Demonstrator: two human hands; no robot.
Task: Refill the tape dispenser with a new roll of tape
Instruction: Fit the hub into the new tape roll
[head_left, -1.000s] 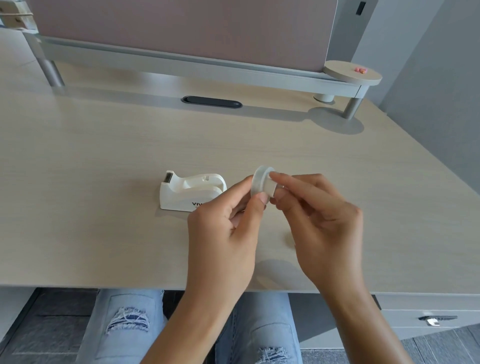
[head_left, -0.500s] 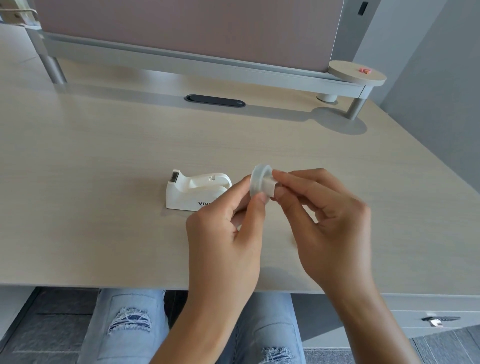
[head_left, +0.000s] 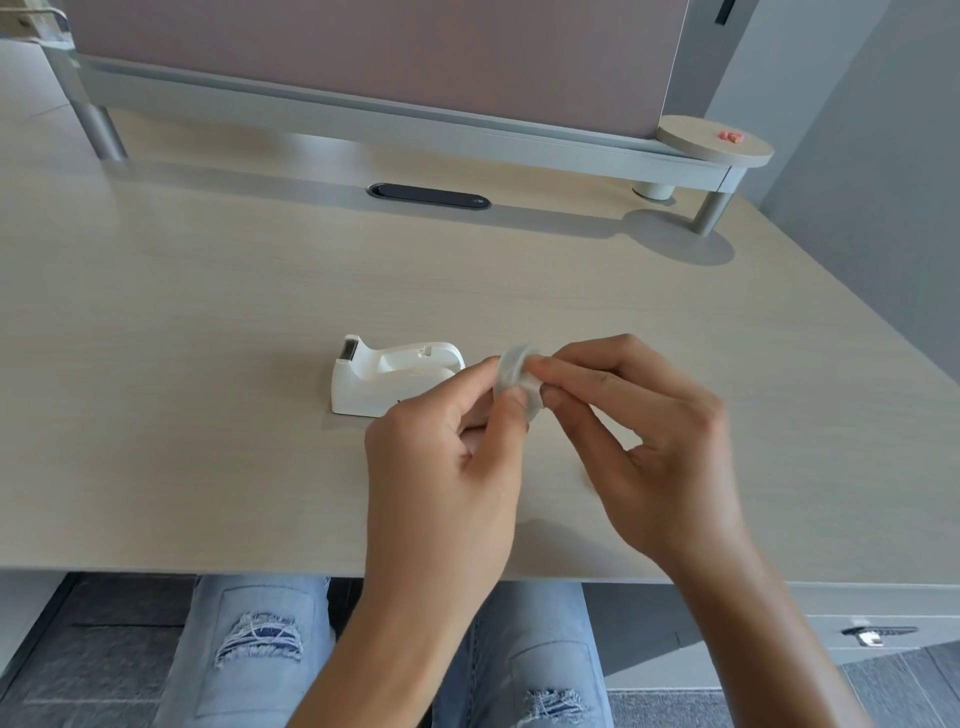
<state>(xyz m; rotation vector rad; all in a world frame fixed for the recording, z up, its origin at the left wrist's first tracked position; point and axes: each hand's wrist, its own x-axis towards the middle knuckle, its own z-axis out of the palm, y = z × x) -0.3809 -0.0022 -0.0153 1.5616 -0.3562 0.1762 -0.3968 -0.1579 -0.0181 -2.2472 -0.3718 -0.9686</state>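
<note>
A white tape dispenser (head_left: 384, 379) stands on the light wooden desk (head_left: 208, 322), its cutter end pointing left and its roll slot empty. Just right of it, above the desk, both hands hold a small clear roll of tape (head_left: 514, 374). My left hand (head_left: 447, 457) pinches the roll's lower edge between thumb and forefinger. My right hand (head_left: 644, 441) grips the roll's right side with its fingertips. The roll looks blurred and its core is hidden by fingers.
A grey raised shelf rail (head_left: 363, 119) with a pink partition runs along the desk's back. A black cable slot (head_left: 428, 196) lies behind the dispenser. A round wooden disc (head_left: 714, 137) sits at the back right. A drawer with a key (head_left: 872, 634) is below the right edge.
Both hands have stayed together on the roll. The roll has turned slightly between the fingers and now looks blurred. The dispenser has not moved on the desk.
</note>
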